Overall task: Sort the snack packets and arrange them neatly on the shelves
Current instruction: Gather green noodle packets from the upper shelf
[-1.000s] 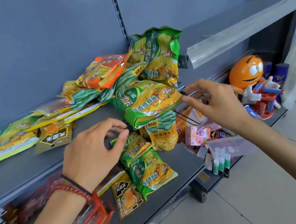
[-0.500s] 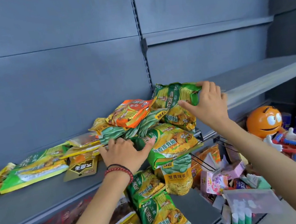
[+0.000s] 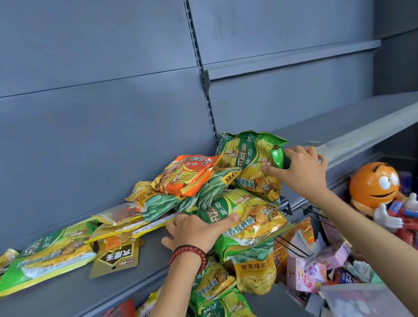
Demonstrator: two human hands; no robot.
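Right hand [image 3: 303, 170] lower, around green packet [image 3: 252, 152]

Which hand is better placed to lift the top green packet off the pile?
Right. The right hand grips the top green packet at its edge; the left hand rests on the lower green packet.
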